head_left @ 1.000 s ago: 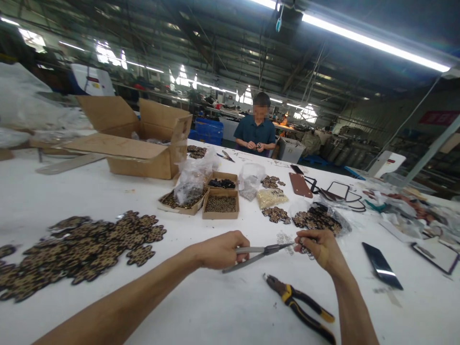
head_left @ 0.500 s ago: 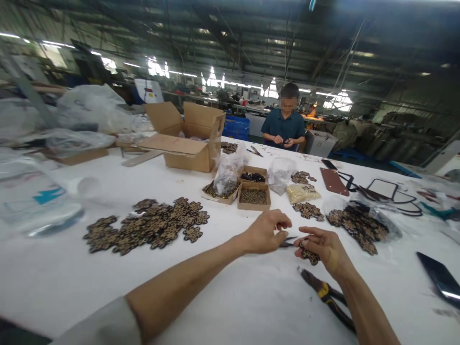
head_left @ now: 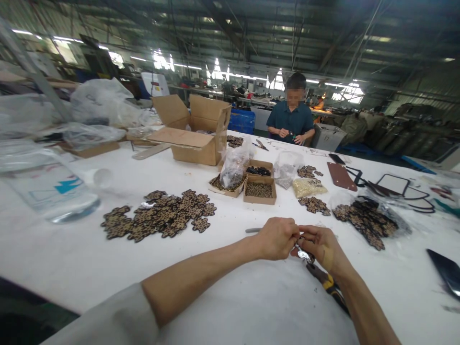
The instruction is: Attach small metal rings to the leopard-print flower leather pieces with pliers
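My right hand (head_left: 323, 247) holds a patterned flower-shaped piece (head_left: 305, 245) between thumb and fingers, and a shiny silvery spot shows on its lower part. Against that piece, my left hand (head_left: 280, 238) is closed with its fingertips together; what they pinch, if anything, is hidden. Yellow-and-black pliers (head_left: 328, 283) lie under my right hand and wrist, partly covered. A grey tool handle (head_left: 253, 230) sticks out on the table behind my left wrist. Beyond my hands stands a small box of brass-coloured bits (head_left: 259, 190).
Flower pieces form a pile (head_left: 168, 214) at left and another (head_left: 370, 221) at right. A cardboard box (head_left: 194, 143), plastic bags and a clear container (head_left: 53, 187) stand farther back. A phone (head_left: 445, 270) lies at right. Across the white table (head_left: 223, 292) is a person (head_left: 292, 120).
My left hand has moved right and closed up against the piece in my right hand. The piece has tilted, showing a silvery spot. The view has shifted slightly.
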`<state>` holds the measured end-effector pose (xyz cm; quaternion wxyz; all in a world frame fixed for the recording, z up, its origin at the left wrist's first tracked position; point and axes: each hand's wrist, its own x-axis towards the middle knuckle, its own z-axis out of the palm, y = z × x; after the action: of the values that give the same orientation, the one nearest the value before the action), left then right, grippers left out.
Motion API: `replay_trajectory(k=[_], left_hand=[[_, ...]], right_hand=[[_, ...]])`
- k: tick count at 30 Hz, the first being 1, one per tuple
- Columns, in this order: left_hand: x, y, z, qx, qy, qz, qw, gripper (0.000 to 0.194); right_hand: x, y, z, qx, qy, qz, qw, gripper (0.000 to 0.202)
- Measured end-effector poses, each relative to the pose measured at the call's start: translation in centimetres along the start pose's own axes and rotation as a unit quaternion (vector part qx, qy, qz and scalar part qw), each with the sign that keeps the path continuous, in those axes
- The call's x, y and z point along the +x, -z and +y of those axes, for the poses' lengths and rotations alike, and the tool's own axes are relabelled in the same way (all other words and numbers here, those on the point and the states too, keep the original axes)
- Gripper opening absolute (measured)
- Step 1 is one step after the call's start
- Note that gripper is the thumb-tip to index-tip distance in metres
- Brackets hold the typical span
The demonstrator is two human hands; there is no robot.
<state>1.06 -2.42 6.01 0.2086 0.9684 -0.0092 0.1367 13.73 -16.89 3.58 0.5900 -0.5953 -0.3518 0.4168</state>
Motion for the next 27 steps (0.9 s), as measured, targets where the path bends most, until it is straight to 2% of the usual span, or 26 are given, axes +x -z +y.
replay_trajectory(k=[4,8,13,16,19,22,24,27], left_hand=[[0.0,-0.5,-0.2,-0.023,0.004,0.020,1.000,0.008],[-0.1,-0.7,-0.9,-0.049,0.016,0.046,0.998,0.013],[0.0,-0.9,-1.2,-0.012,-0.038,0.055,0.998,0.012],[0.1,-1.1,-1.2,-0.057,-0.042,0.085,0.994,0.013],[0.2,-1.4,-1.6,-0.173,-0.004,0.109,0.979,0.012],[0.3,-1.9,-2.1,-0.275,0.048,0.117,0.953,0.009],[0.4,-2.2,-2.5,-0.320,0.077,0.112,0.938,0.008],[0.4,-2.4,-2.6,-0.341,0.100,0.110,0.928,0.010]], right_hand=[[-0.3,-0.4,-0.6,0.009,0.002,0.004,1.000,0.054],[-0.7,-0.5,-1.1,0.031,-0.035,0.023,0.999,0.050],[-0.7,0.0,-1.0,-0.037,-0.064,0.038,0.997,0.047],[-0.5,0.5,-0.6,-0.035,-0.054,0.021,0.998,0.046],[-0.2,0.8,0.0,0.044,-0.057,-0.002,0.997,0.047],[-0.1,1.0,0.3,0.083,-0.076,0.006,0.994,0.049],[-0.1,1.0,0.2,0.060,-0.073,0.026,0.995,0.049],[-0.1,1.2,0.0,-0.016,-0.016,0.049,0.999,0.048]])
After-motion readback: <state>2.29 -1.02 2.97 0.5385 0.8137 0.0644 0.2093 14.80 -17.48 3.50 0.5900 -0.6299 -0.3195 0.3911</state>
